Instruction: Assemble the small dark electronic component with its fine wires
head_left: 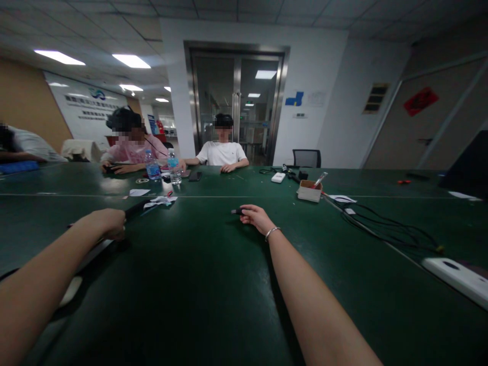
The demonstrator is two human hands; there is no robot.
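On the green table (183, 284), my right hand (257, 218) has its fingers closed on a small black plug (237, 211) with a metal tip that points left. A silver bracelet (272, 232) circles that wrist. My left hand (112, 223) is at the left with its fingers curled down and mostly hidden. It is beside a long dark object (141, 207), and what it grips cannot be made out. A pale rounded object (71, 291) shows beside my left forearm.
Two water bottles (174, 168), a phone (195, 176) and crumpled paper (162, 201) lie ahead. A small box (309, 191), black cables (389, 223) and a white power strip (457, 277) are at the right. Other people sit across the table and at the far left.
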